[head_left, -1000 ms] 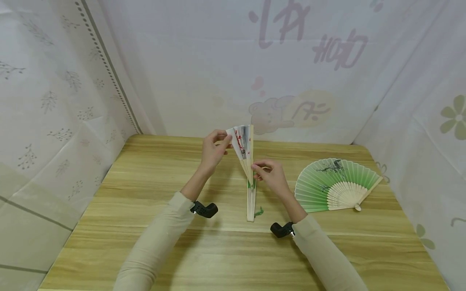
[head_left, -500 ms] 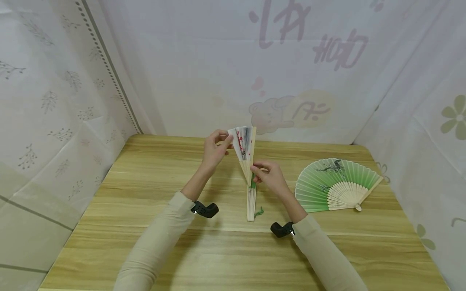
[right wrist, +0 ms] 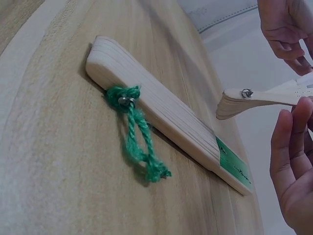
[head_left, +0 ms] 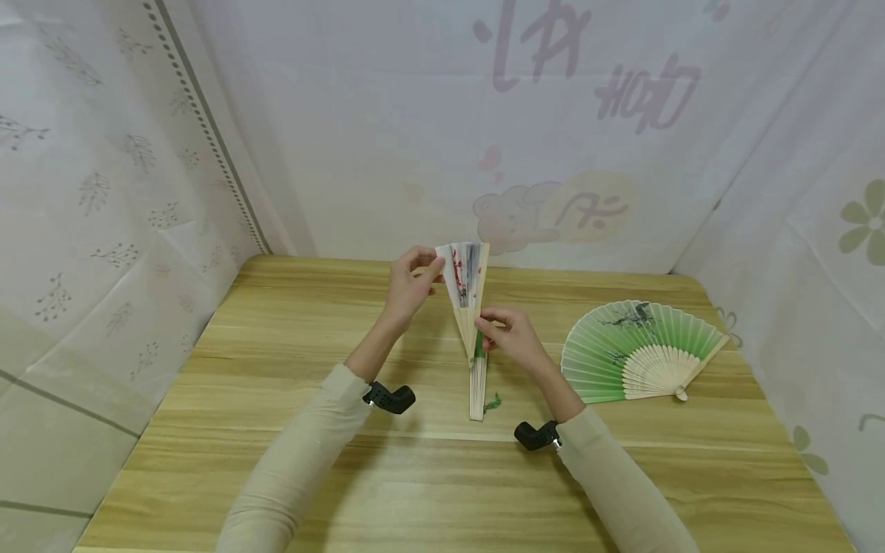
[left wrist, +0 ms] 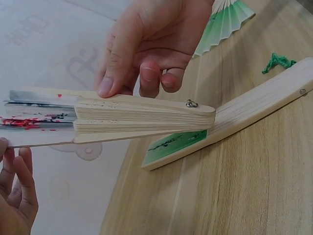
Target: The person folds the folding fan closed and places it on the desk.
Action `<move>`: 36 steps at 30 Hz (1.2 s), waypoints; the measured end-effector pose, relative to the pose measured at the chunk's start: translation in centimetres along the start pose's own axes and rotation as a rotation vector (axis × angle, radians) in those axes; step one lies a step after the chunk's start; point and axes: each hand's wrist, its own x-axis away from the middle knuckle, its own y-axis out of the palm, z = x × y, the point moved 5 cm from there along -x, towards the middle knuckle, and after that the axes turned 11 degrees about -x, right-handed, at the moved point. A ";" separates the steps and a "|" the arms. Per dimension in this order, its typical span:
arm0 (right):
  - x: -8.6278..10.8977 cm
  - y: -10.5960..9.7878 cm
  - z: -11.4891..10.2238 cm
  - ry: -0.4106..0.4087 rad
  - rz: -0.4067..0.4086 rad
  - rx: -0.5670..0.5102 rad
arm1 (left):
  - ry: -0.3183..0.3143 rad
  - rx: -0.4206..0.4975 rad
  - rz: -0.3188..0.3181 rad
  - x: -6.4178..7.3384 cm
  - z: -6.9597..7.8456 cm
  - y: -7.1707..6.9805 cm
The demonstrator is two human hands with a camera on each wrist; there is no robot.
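Over the past second the white fan [head_left: 467, 288] with red blossoms had shifted slightly: its top edge had moved a little to the right and lower in the head view, while its pivot end had slid left and down, so that more of the folded fan's green band showed beside it. Both hands had moved only slightly with it. The left hand [head_left: 409, 286] pinched the white fan's left edge near the top between thumb and fingers; the right hand [head_left: 510, 334] pinched its right guard stick lower down, the other fingers loosely bent. The white fan was partly spread and held up off the table [head_left: 442, 491] — the right wrist view showed its pivot end apart from the folded fan [head_left: 478, 392], which lay where it had been, its green tassel [head_left: 493, 402] beside it on the wood. The spread green fan [head_left: 639, 349] had not moved either; its guard stick's tip reached about to the table's right edge, and the right wrist passed just by its left side. The far edge ran behind the hands, close to the back cloth [head_left: 346, 138]. Broader stretches of wood lay left of the left forearm and nearer the person — between the two sleeves [head_left: 297, 453].
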 end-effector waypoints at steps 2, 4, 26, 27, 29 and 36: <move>0.0 -0.1 0.0 -0.006 -0.008 -0.004 | 0.008 -0.007 -0.001 0.0 0.0 0.0; 0.1 -0.1 0.1 -0.004 -0.008 -0.007 | 0.015 -0.015 0.001 0.0 -0.1 0.0; 0.1 0.7 -0.3 0.027 -0.012 0.000 | -0.045 -0.016 -0.048 0.9 -0.8 0.9; 0.1 0.6 -0.2 0.034 -0.005 -0.001 | -0.051 -0.017 -0.064 1.0 -0.9 1.0; 0.1 0.6 -0.2 0.048 0.012 -0.002 | -0.057 -0.025 -0.095 1.2 -1.2 1.2; 0.2 0.4 -0.3 0.048 0.036 0.011 | -0.055 -0.048 -0.155 1.8 -1.9 1.9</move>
